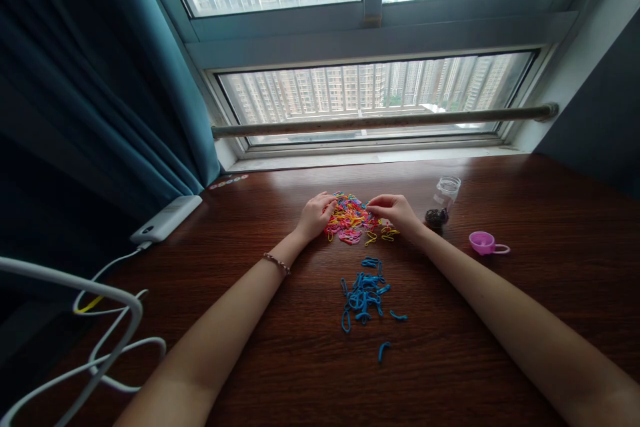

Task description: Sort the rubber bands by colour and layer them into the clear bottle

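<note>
A pile of small multicoloured bands (pixel 349 215), mostly pink, red and yellow, lies on the dark wooden table. My left hand (pixel 317 215) rests at the pile's left edge, its fingers slightly apart and touching the bands. At the right edge is my right hand (pixel 396 212), thumb and fingertips pinched together over the bands; whatever is between them is too small to make out. Nearer to me sits a separate heap of blue bands (pixel 364 297), with two loose blue pieces beside and below it.
To the right stand a clear jar (pixel 443 203) with dark contents and a pink cup with a handle (pixel 483 243). A white power bank (pixel 167 219) with white cables (pixel 131 307) lies left, by the blue curtain. A window is behind the table (pixel 270 197).
</note>
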### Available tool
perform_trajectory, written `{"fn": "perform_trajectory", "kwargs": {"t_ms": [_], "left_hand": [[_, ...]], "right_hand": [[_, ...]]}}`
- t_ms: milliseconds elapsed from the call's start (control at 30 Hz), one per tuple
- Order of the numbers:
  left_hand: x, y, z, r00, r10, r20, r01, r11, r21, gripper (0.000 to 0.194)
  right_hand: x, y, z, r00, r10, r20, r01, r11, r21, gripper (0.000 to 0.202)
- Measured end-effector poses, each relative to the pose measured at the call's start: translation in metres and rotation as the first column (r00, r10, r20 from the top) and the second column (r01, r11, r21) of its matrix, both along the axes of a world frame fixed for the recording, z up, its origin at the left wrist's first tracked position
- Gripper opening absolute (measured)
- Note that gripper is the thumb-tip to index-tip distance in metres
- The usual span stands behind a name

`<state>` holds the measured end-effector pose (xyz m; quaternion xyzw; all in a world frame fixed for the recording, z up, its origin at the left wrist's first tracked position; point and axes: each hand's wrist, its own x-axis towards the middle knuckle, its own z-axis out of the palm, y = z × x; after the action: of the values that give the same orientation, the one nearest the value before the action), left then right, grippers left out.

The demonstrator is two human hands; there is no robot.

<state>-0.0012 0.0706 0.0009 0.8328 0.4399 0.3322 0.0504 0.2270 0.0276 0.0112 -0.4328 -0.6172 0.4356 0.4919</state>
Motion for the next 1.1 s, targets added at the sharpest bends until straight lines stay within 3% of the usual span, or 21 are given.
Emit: {"fn": "perform_trajectory", "kwargs": {"t_ms": [67,167,200,233,267,300,367,400,433,500,600,800,1100], "left_hand": [[0.0,0.002,-0.003,1.0,-0.015,-0.02,0.015,0.999,-0.031,0.03],[0.002,0.0,-0.005,0.994,-0.043,-0.095,0.039,0.998,-0.043,0.03],[0.003,-0.001,-0.006,0.991,-0.053,-0.12,0.048,0.998,-0.042,0.03],[0.004,-0.002,-0.006,0.988,-0.062,-0.139,0.057,0.998,-0.039,0.029],[0.004,-0.002,-0.006,0.986,-0.068,-0.152,0.063,0.997,-0.034,0.029],[0.004,-0.002,-0.007,0.984,-0.072,-0.162,0.068,0.997,-0.029,0.029],[0.004,-0.001,-0.008,0.982,-0.078,-0.173,0.075,0.997,-0.024,0.029],[0.004,0.0,-0.008,0.982,-0.078,-0.171,0.076,0.997,-0.021,0.029],[0.003,0.002,-0.009,0.983,-0.077,-0.165,0.076,0.997,-0.018,0.029],[0.003,0.004,-0.009,0.987,-0.076,-0.138,0.074,0.997,-0.014,0.027],[0.002,0.006,-0.009,0.994,-0.074,-0.08,0.073,0.997,-0.016,0.026],[0.002,0.002,-0.005,1.0,-0.025,0.004,0.025,1.0,-0.012,0.026],[-0.001,0.004,-0.005,0.993,0.076,0.093,-0.076,0.997,0.003,0.014]], "right_hand": [[-0.002,-0.007,0.01,0.968,0.25,-0.029,-0.252,0.96,-0.123,0.028],[-0.005,-0.018,0.022,0.792,0.61,0.003,-0.579,0.754,-0.308,0.029],[-0.006,-0.02,0.024,0.733,0.68,0.014,-0.635,0.691,-0.345,0.03],[-0.007,-0.021,0.024,0.706,0.708,0.027,-0.655,0.667,-0.355,0.031],[-0.008,-0.02,0.023,0.723,0.689,0.045,-0.639,0.692,-0.335,0.032],[-0.009,-0.018,0.02,0.78,0.622,0.071,-0.583,0.763,-0.28,0.032],[-0.009,-0.012,0.01,0.922,0.365,0.133,-0.356,0.931,-0.083,0.03],[-0.009,-0.008,0.005,0.962,0.215,0.17,-0.226,0.973,0.043,0.027],[-0.009,-0.004,-0.001,0.973,0.086,0.215,-0.124,0.978,0.169,0.023],[-0.009,0.001,-0.011,0.942,-0.084,0.324,-0.047,0.926,0.376,0.017],[-0.009,0.002,-0.018,0.861,-0.153,0.485,-0.141,0.845,0.516,0.017],[-0.012,-0.002,-0.02,0.763,-0.182,0.621,-0.252,0.8,0.545,0.019],[-0.01,0.006,-0.028,0.738,-0.212,0.64,-0.254,0.792,0.555,0.024]]}}
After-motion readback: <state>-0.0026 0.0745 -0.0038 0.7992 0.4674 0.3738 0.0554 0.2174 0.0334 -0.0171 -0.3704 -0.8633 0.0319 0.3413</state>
